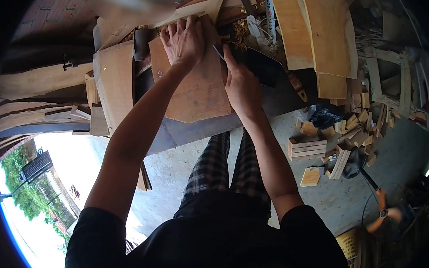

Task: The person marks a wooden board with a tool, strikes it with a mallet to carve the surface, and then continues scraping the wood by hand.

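A wooden board [202, 97] with angled corners lies on the dark bench top [176, 132] in front of me. My left hand [183, 42] is pressed on its far end, fingers bent at the far edge. At the board's right side, my right hand [244, 84] is closed around a tool with a thin metal blade [218, 51], the index finger stretched along it. Most of the tool is hidden by the hand, and I cannot tell its exact kind. A flat black piece [264, 67] lies just right of this hand.
Wide planks [331, 33] are stacked at the back right, beside a tape measure [270, 18] and wood shavings [240, 33]. Another board [114, 80] stands left. Wood offcuts [307, 147] and a fan with orange blades [382, 213] are on the floor at right.
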